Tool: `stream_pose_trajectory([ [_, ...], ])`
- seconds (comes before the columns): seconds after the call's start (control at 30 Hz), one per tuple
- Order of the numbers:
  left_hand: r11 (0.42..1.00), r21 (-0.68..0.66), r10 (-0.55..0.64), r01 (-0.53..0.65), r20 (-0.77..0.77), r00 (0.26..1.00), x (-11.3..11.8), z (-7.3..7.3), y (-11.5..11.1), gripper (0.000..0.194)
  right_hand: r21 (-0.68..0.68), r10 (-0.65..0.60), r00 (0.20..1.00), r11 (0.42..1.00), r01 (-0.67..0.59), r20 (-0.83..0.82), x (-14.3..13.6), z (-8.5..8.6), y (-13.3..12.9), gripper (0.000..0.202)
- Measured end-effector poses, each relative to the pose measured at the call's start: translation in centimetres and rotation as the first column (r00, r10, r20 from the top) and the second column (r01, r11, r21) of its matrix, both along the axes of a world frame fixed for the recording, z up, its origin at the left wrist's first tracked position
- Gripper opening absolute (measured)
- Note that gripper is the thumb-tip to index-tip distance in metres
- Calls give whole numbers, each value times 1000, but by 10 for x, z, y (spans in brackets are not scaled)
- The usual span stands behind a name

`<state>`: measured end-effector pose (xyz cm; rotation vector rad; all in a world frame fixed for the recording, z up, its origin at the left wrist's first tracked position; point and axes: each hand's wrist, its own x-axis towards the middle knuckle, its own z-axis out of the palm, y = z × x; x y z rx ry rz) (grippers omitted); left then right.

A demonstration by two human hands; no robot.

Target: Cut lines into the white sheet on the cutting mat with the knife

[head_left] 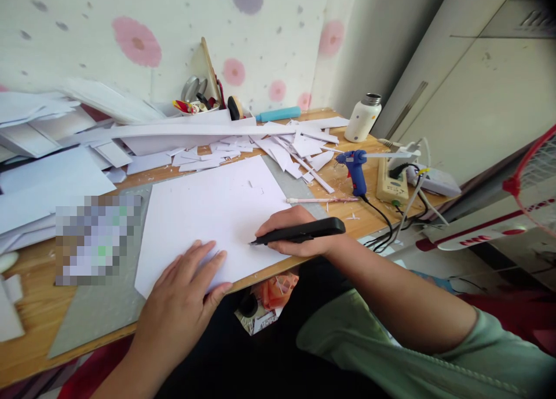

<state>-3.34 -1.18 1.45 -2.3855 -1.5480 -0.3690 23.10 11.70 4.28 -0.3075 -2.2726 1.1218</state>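
We grip a black craft knife (299, 233) in our right hand (291, 234), fingers curled around its front part. Its long axis runs nearly level across the view, with only a slight tilt: the tip points left, toward our left hand, and meets the white sheet (208, 213) near its lower right edge, while the thick back end sticks out to the right, past the hand and over the wooden desk (30, 306).

Our left hand (185, 292) lies open and flat, fingers spread, pressing on the sheet's near edge just left of the tip; it grasps nothing. The sheet rests on a grey cutting mat (99, 312), and a few small cut marks show in its upper part.

Beyond the sheet, white paper offcuts (278, 147) litter the desk, and more paper is stacked to the left (47, 179). To the right of the sheet, a thin glue stick (319, 200) lies just above our right hand, almost parallel to the knife. Past it stands a blue glue gun (356, 170), its black cord trailing off the desk edge beside a power strip (391, 185). A white bottle (362, 119) stands at the far corner. Against the wall a holder of tools (204, 101) sits beside a teal handle (278, 114). Nothing lies on the sheet between knife tip and left hand.
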Motion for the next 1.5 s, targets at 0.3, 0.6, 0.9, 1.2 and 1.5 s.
stream_pose_trajectory([
  [0.3,992,-97,73,-86,-132,989,15,18,2,50,-134,-23,999,991,28,40,-6,-1,0,25],
  [0.6,926,-268,180,-266,-307,935,22,31,12,54,5,-57,997,998,57,46,3,2,-2,20],
  [0.9,949,-195,172,-246,-334,927,22,24,9,53,14,-36,998,999,36,43,12,2,1,21],
  [1.2,910,-286,191,-299,-352,916,20,26,12,53,8,29,998,1000,-29,61,24,4,9,22],
  [1.5,924,-257,179,-284,-366,913,20,25,12,52,12,97,988,995,-99,117,39,11,17,23],
])
